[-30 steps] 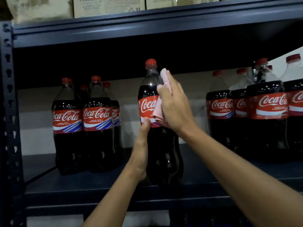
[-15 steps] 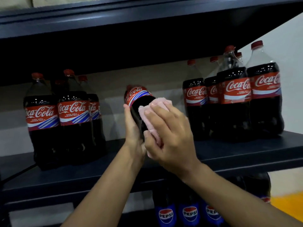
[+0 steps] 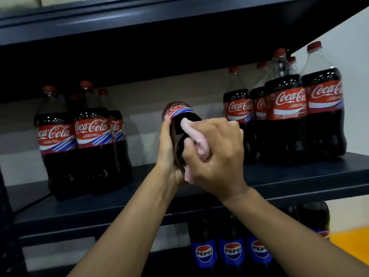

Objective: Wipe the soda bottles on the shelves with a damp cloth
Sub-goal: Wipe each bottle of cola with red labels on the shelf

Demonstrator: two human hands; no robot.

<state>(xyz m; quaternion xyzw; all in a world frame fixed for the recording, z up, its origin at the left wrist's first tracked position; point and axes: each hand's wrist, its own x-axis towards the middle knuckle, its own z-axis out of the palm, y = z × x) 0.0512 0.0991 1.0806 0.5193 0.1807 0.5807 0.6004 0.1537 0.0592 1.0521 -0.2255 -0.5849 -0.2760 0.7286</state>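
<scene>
A large Coca-Cola bottle (image 3: 180, 124) is tipped with its base toward me, off the dark shelf (image 3: 299, 176). My left hand (image 3: 169, 152) grips its left side near the base. My right hand (image 3: 217, 154) holds a pink cloth (image 3: 196, 138) bunched against the bottle's dark lower body, fingers curled round the cloth. The bottle's cap and neck are hidden behind it.
A group of Coca-Cola bottles (image 3: 79, 136) stands at the shelf's left, another group (image 3: 285, 108) at the right. Pepsi bottles (image 3: 232, 250) stand on the shelf below. A dark upper shelf (image 3: 179, 23) hangs overhead. A white wall (image 3: 349, 37) lies at the right.
The bottle went from upright on the shelf to tipped with its base toward me. The right hand slid the cloth from the label down to the lower body.
</scene>
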